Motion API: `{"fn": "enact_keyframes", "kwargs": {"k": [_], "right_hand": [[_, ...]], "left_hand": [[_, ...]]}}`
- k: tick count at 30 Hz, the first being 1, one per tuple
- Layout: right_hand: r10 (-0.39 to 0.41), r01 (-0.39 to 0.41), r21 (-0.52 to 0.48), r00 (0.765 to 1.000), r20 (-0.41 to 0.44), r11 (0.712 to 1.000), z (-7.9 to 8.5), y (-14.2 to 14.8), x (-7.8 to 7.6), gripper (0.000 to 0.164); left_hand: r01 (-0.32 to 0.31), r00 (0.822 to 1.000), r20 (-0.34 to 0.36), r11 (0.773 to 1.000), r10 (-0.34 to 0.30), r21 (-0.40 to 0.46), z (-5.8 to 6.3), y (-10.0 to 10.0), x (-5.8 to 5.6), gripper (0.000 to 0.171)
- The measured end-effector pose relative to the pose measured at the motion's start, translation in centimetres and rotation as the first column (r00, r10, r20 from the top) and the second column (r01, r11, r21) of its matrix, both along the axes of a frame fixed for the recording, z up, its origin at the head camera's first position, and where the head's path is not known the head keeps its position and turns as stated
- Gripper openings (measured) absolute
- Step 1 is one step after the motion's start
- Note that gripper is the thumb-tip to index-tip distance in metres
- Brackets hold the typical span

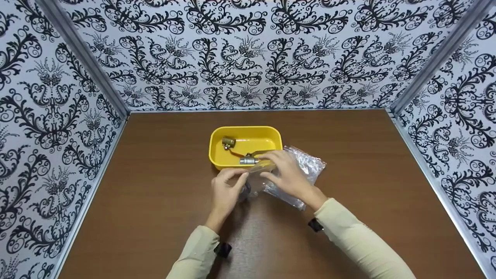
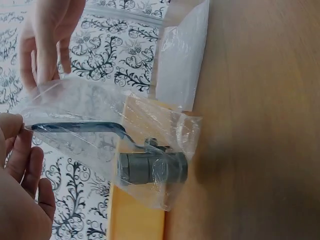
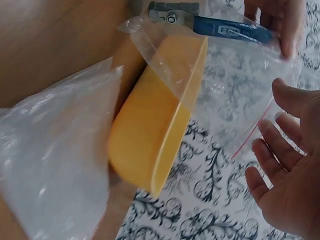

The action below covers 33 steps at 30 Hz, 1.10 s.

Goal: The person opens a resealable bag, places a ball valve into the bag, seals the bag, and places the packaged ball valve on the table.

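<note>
A ball valve (image 2: 152, 168) with a blue lever handle (image 3: 232, 30) hangs inside a clear zip bag (image 2: 175, 132), in front of the yellow tray (image 1: 212, 155). My left hand (image 1: 226, 193) pinches the upper part of the bag at the end of the handle, thumb against fingers. On the other side of the bag's mouth is my right hand (image 1: 288, 176), its fingers spread and loosely bent. In the right wrist view the right fingertips are beside the bag's red zip line; whether they touch the film I cannot tell.
Inside the tray lie a brass-coloured valve (image 1: 228, 142) at the left and a silver valve (image 1: 247, 160) near the front. More clear plastic bags (image 1: 312, 164) lie on the brown table (image 1: 162, 186) to the tray's right. Patterned walls (image 1: 248, 58) enclose the table's back and sides.
</note>
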State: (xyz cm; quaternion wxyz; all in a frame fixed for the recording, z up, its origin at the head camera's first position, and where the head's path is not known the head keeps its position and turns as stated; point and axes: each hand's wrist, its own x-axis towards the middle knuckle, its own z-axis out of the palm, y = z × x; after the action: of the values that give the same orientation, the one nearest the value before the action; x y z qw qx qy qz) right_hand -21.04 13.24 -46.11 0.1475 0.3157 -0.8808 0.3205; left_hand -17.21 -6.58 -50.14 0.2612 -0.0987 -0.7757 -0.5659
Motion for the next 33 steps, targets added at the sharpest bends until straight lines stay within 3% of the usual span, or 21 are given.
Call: {"fn": "enact_keyframes", "kwargs": {"k": [5, 9, 20, 27, 33], "right_hand": [[0.064, -0.064, 0.01, 0.998, -0.028, 0.998, 0.3, -1.6, -0.1, 0.023], [0.079, -0.079, 0.002, 0.997, -0.016, 0.997, 0.4, -2.2, -0.1, 0.01], [0.121, -0.12, -0.037, 0.992, 0.036, 0.992, -0.1, -2.5, -0.2, 0.006], [0.116, -0.116, -0.022, 0.993, -0.002, 0.993, -0.4, -2.9, -0.2, 0.007], [0.089, -0.088, -0.027, 0.995, 0.039, 0.996, -0.5, -3.1, 0.0, 0.007]], "left_hand": [[-0.015, 0.997, -0.083, 0.995, 0.007, -0.098, 0.2, -0.2, -0.1, 0.006], [-0.021, 0.993, -0.114, 0.992, 0.007, -0.124, 0.0, -0.3, -0.2, 0.006], [-0.032, 0.991, -0.134, 0.987, 0.011, -0.16, -0.3, -0.6, -0.2, 0.004], [-0.033, 0.99, -0.143, 0.975, 0.001, -0.22, -0.1, -0.8, -0.1, 0.005], [-0.013, 0.995, -0.101, 0.967, -0.013, -0.254, -0.2, -0.9, -0.1, 0.007]]}}
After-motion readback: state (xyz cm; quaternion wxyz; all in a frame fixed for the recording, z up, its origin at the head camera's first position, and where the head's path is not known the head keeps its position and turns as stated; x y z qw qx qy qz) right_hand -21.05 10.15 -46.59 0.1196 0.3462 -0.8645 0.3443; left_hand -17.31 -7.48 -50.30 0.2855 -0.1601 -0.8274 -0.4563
